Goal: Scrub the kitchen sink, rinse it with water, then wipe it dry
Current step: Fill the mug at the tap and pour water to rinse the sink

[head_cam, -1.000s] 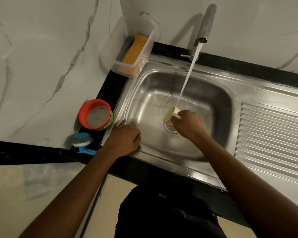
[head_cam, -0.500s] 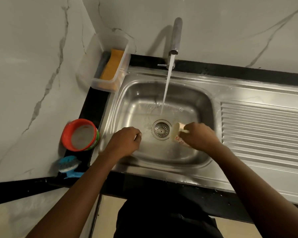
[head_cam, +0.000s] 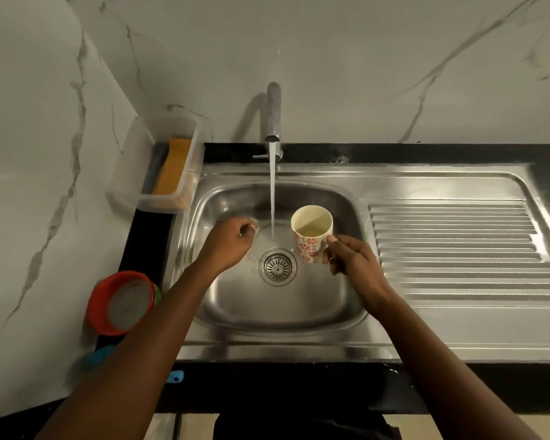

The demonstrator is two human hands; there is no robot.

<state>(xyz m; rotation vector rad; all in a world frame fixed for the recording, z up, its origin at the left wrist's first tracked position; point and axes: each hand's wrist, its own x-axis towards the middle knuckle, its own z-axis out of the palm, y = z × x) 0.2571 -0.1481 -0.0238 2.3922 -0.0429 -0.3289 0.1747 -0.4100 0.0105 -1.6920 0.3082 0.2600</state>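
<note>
Sink [head_cam: 283, 315] under running tap [head_cam: 273, 112]; part-filled cup [head_cam: 311, 236] gripped upright in right hand [head_cam: 351, 260] beside stream [head_cam: 272, 198], left hand [head_cam: 232, 241] curled, seemingly empty, low in basin. Risk: slip from wet grip; splash past the edge from hasty tipping.

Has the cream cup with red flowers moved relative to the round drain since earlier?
Yes. The cup went from over the drain to its right, turning upright.
</note>
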